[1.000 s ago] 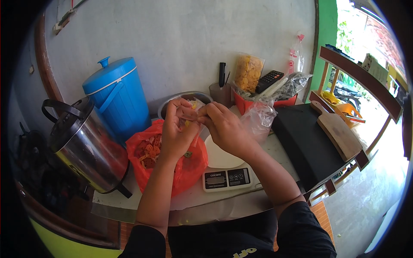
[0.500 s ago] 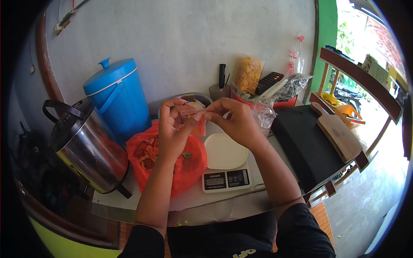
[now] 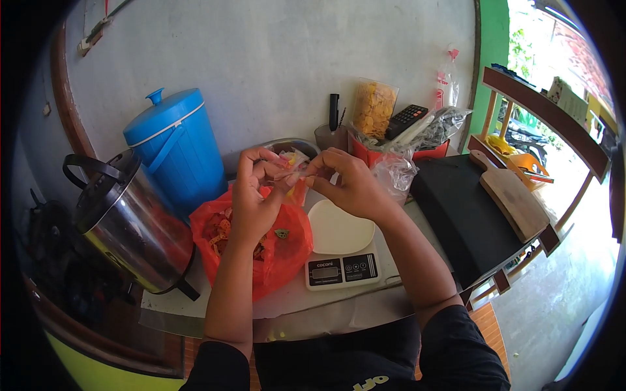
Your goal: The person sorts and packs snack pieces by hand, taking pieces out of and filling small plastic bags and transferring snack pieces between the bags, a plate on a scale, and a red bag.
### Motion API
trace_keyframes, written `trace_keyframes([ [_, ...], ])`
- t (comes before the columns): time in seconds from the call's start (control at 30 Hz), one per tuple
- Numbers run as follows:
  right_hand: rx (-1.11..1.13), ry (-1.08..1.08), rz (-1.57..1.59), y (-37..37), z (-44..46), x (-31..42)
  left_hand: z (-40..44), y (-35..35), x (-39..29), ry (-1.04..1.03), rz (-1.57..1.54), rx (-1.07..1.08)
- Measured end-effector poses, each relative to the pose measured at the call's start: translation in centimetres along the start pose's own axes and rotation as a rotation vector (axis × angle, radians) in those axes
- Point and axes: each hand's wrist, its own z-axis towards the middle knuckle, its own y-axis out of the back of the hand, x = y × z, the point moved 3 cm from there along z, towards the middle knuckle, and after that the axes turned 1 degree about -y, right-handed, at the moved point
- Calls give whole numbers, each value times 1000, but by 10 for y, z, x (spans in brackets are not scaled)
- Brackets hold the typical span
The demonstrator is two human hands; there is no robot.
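My left hand (image 3: 259,189) pinches a small clear plastic bag (image 3: 295,160) with yellow and pink bits showing in it. The fingers of my right hand (image 3: 345,182) close on the bag's edge, and the fingertips of both hands meet there. Below my left hand an open red plastic bag (image 3: 283,260) holds orange and red pieces, with one green piece near its right side. Under my right hand is a white kitchen scale (image 3: 342,270) with a bare cream plate (image 3: 340,227). Behind my hands a metal bowl (image 3: 303,144) is partly hidden.
To the left are a steel pot (image 3: 130,228) and a blue lidded container (image 3: 182,150). A red basket (image 3: 430,153) at the back right holds a chip tub (image 3: 373,109) and a calculator (image 3: 407,120). A wooden board (image 3: 512,199) lies on a black case (image 3: 456,215).
Over the last second both hands shift slightly while staying on the small bag. My right hand has moved up and off the scale's plate, which now shows more fully.
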Motion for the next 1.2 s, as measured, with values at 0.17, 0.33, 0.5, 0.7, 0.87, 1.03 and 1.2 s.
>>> trace_keyframes([
  [0.17,83,-63,59,-1,-1,-6,-2,-6,-7,-37,94,19],
  [0.33,107,-172,156,-4,0,-11,-4,-7,2,-122,219,45],
  [0.5,93,-210,90,-7,-1,-11,-6,-13,-1,-210,386,39],
  [0.7,1,-67,-201,-14,-4,-8,-8,-22,-9,-289,510,40],
  [0.87,-119,38,-328,-27,-7,0,-9,-15,-3,-152,496,55],
  [1.03,-83,42,-191,-15,-3,2,2,-6,-4,-54,148,-12],
  [1.2,-56,101,-268,-6,-2,9,4,11,7,107,73,33],
])
